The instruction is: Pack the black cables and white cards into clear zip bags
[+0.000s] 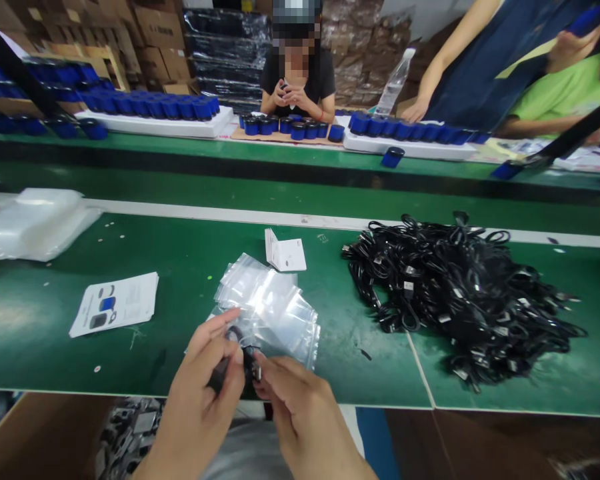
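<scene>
Near the front edge of the green table, my left hand (207, 373) pinches a small coiled black USB cable (249, 360). My right hand (297, 400) has its fingertips closed on the same cable, beside a metal plug end. Part of the cable is hidden behind my fingers. Just beyond my hands, clear zip bags (273, 303) lie fanned out in an overlapping stack. A big heap of black cables (460, 293) with metal plugs lies to the right.
A folded white leaflet (287, 255) stands behind the bags. Printed sheets (115, 303) and a plastic-wrapped bundle (35, 223) lie left. Blue cylinders (150, 105) line the raised far shelf, with a water bottle (395, 83). Co-workers sit and stand across the table.
</scene>
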The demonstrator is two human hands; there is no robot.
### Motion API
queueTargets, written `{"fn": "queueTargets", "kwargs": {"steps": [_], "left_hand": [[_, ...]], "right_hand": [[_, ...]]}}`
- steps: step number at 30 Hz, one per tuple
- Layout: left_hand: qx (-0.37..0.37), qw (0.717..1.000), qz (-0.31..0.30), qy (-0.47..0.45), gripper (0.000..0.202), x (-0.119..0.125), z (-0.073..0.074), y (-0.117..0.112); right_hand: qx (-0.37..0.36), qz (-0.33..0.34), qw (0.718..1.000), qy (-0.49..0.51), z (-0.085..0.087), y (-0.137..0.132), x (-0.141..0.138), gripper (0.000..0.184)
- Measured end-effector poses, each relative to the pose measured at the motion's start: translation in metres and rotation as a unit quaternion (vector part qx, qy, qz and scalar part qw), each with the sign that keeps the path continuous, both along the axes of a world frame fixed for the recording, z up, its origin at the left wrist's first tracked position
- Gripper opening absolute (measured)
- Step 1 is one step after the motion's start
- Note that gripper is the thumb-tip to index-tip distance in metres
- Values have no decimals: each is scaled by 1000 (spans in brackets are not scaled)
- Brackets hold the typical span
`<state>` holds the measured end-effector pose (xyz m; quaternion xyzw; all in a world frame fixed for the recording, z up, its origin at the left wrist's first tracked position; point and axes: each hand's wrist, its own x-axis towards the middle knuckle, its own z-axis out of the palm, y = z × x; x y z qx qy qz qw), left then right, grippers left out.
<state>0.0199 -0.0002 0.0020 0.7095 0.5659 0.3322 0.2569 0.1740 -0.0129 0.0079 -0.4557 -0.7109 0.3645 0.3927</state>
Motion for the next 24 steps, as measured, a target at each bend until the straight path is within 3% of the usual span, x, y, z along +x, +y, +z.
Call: {"fn": "queueTargets", "kwargs": {"steps": [3, 7, 10, 12, 14, 17, 20, 24], "left_hand": [[35, 999, -5, 13, 12, 0, 1, -3], [73, 997, -11, 24, 14, 2, -2, -7], [88, 996, -11, 19, 14, 2, -3, -8], [92, 995, -20, 21, 15, 4, -2, -9], [91, 995, -40, 28, 16, 6, -1, -10], [91, 994, -57, 33, 17, 12, -1, -13], [94, 993, -62, 27, 17, 16, -2, -17], [67, 992, -92, 53, 16, 12, -2, -15]], "right_hand": [[-29, -35, 999, 17, 2, 3, -1, 32], [-140, -66, 984, 87, -7, 8, -10, 21], [-152, -146, 977, 42, -12, 11, -15, 4], [-148, -177, 973, 20, -12, 12, -15, 18], [-137, -136, 981, 28, -12, 13, -13, 33], [-102, -63, 992, 30, -11, 17, -10, 29], [-139, -76, 986, 57, -11, 23, -10, 11], [-151, -70, 985, 35, -6, 29, -3, 16]]}}
